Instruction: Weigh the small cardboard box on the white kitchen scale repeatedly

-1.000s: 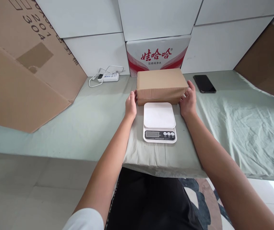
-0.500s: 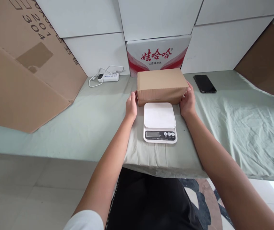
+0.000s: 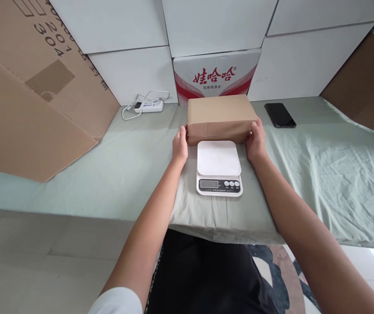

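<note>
A plain brown cardboard box [image 3: 221, 117] rests on the cloth-covered table, just behind a white digital kitchen scale [image 3: 218, 159]. My left hand [image 3: 180, 144] presses against the box's left end, its fingers partly hidden behind the corner. At the right end, my right hand [image 3: 256, 139] grips the lower front corner, thumb on the front face. Between my forearms lies the scale, its platform bare and its display showing no digits that I can make out.
Behind the box stands a red-and-white carton [image 3: 217, 74] against white boxes [image 3: 134, 72]. A black phone [image 3: 280, 115] lies to the right. A white power strip [image 3: 149, 106] with a cable is at the back left. A large cardboard box [image 3: 42, 100] borders the left side.
The box and scale stay in place, with both hands at the box's ends. My right fingers have shifted slightly on the corner, and the view has moved a touch.
</note>
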`<action>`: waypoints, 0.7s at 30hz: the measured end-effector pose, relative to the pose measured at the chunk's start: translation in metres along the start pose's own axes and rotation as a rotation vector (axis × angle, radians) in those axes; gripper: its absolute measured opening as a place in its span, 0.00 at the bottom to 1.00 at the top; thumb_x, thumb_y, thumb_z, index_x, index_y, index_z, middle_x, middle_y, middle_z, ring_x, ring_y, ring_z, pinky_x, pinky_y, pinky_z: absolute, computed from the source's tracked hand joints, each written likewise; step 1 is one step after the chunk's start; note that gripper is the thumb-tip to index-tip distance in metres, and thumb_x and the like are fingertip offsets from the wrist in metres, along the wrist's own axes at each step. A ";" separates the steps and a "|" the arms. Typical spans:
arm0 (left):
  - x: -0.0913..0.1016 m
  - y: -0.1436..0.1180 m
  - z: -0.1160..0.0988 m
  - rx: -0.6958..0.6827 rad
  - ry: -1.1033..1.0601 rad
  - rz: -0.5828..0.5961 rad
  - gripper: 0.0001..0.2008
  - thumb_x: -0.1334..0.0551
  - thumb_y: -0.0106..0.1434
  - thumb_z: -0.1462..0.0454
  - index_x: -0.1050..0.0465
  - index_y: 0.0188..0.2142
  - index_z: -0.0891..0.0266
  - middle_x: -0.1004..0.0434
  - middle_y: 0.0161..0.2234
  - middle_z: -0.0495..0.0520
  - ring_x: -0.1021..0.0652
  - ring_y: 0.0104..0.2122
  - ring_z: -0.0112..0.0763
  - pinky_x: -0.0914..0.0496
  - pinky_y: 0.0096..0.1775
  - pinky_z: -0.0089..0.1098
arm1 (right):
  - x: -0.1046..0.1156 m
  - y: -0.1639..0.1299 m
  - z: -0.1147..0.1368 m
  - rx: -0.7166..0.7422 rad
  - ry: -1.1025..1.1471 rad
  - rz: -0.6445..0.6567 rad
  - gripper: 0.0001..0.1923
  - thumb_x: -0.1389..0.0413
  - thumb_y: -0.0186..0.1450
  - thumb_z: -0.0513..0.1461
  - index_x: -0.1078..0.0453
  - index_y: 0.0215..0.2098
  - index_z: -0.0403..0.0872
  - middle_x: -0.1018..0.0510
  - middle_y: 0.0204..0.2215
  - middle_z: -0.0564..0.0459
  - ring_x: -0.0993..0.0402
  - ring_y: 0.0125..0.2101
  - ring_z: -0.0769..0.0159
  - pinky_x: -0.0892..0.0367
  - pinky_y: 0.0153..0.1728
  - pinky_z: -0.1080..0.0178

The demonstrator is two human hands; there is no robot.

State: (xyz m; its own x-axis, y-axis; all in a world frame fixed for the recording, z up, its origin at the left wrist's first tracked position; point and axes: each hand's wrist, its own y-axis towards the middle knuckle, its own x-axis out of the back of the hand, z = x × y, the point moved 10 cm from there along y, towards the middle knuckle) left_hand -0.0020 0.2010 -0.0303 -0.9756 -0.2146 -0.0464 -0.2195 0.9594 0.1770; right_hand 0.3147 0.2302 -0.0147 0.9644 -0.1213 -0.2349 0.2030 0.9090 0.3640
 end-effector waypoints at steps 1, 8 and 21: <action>0.000 0.000 0.001 0.000 0.002 -0.001 0.45 0.50 0.75 0.28 0.19 0.66 0.59 0.19 0.73 0.63 0.22 0.75 0.52 0.25 0.71 0.43 | 0.000 0.000 0.000 -0.004 -0.007 0.000 0.37 0.35 0.60 0.67 0.23 0.59 0.58 0.15 0.67 0.53 0.24 0.73 0.45 0.26 0.75 0.43; 0.000 -0.001 -0.001 -0.016 -0.020 -0.007 0.45 0.48 0.72 0.26 0.17 0.63 0.56 0.18 0.72 0.63 0.20 0.73 0.52 0.25 0.70 0.43 | 0.000 -0.003 -0.002 -0.034 -0.052 0.008 0.41 0.35 0.61 0.67 0.26 0.66 0.60 0.19 0.70 0.52 0.27 0.75 0.44 0.26 0.74 0.40; -0.001 -0.005 -0.005 -0.007 0.016 0.010 0.47 0.48 0.70 0.24 0.17 0.60 0.58 0.12 0.62 0.64 0.16 0.67 0.53 0.23 0.67 0.45 | -0.002 0.000 0.001 0.037 -0.146 0.081 0.49 0.37 0.60 0.70 0.31 0.73 0.61 0.26 0.77 0.51 0.34 0.80 0.43 0.38 0.82 0.36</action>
State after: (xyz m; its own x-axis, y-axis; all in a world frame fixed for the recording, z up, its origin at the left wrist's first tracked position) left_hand 0.0002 0.1953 -0.0261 -0.9777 -0.2079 -0.0289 -0.2096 0.9602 0.1846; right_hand 0.3124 0.2296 -0.0131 0.9916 -0.1075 -0.0714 0.1274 0.9033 0.4096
